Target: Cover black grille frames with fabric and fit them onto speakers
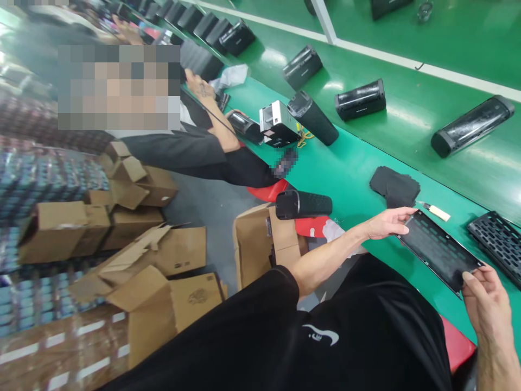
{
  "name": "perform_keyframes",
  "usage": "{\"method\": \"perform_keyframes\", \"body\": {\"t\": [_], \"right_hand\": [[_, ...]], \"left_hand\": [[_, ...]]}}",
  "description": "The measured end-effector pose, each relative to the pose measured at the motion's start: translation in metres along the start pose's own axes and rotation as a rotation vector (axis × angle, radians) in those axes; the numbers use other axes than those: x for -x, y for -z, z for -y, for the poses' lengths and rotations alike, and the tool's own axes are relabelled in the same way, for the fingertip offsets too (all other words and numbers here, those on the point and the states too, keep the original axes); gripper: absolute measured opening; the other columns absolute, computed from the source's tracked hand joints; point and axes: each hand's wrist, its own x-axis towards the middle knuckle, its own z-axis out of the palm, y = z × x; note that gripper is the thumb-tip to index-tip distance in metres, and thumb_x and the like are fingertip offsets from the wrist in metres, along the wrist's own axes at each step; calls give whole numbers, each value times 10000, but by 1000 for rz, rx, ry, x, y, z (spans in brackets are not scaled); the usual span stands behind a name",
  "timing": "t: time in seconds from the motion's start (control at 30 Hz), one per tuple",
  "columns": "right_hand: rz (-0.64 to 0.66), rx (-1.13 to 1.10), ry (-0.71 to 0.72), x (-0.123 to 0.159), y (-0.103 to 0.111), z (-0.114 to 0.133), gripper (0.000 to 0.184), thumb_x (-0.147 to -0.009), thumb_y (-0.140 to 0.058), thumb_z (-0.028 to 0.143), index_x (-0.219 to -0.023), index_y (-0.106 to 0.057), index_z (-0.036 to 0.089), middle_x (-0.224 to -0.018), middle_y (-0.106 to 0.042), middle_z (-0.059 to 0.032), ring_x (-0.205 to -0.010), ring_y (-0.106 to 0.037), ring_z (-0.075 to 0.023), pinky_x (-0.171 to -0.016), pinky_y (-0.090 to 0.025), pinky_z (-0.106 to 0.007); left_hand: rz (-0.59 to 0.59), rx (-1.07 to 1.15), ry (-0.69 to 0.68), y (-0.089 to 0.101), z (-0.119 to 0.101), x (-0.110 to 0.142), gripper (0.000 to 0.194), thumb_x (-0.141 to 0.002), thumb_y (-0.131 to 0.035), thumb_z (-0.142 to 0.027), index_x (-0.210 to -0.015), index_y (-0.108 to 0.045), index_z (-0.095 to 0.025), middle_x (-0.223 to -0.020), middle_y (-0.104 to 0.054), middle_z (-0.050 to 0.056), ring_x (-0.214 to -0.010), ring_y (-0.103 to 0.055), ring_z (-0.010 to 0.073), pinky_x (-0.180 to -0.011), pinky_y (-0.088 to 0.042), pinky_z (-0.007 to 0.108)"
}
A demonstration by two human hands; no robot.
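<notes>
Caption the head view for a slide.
Left hand and right hand hold a black panel by its ends over a green table.

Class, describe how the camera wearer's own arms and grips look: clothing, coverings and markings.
The left grip and right grip are bare human ones, ungloved. A loose black short sleeve covers the upper left arm; the right sleeve is out of view. The black clothing bears a white curved mark.

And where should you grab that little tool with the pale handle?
By the pale handle, probably from above and the right: the tool lies flat on the green table, handle toward the right, narrow end pointing left.
</notes>
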Motion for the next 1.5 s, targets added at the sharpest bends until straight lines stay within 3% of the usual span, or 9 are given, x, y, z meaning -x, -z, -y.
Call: {"method": "perform_keyframes", "body": {"t": [0.23,0.5,0.77,1.5], "right_hand": [[-52,-17,-28,-6,0,-2,529,-590,-974,434,-914,-613,224,-771,-610,29,-665,-541,-125,-628,-444,-256],[-15,12,-29,-9,-1,0,529,-569,-991,401,-895,-614,225,-684,-521,75,-583,-447,-78,-545,-369,-195],[-31,28,-35,-7,-2,1,567,-533,-1000,383,-910,-606,226,-687,-529,75,-603,-485,-80,-570,-412,-187],[-17,57,-24,-11,-4,1,519,-589,-976,406,-886,-591,224,-692,-505,82,-574,-442,-80,-543,-365,-215]], "left_hand": [[26,-5,3,5,1,-5,814,-643,-955,-283,-1404,-676,-203,-1244,-720,139,-1031,-678,197,-862,-509,278],[3,31,11,0,-5,-9,705,-644,-948,-277,-1308,-723,-197,-1178,-736,109,-1008,-668,183,-862,-496,274],[-40,65,26,-3,-5,-13,627,-623,-947,-251,-1213,-749,-182,-1065,-752,78,-920,-667,162,-809,-480,260],[-15,55,19,-6,-10,-9,658,-598,-930,-226,-1226,-735,-187,-1082,-755,88,-937,-682,178,-857,-510,285]]}}
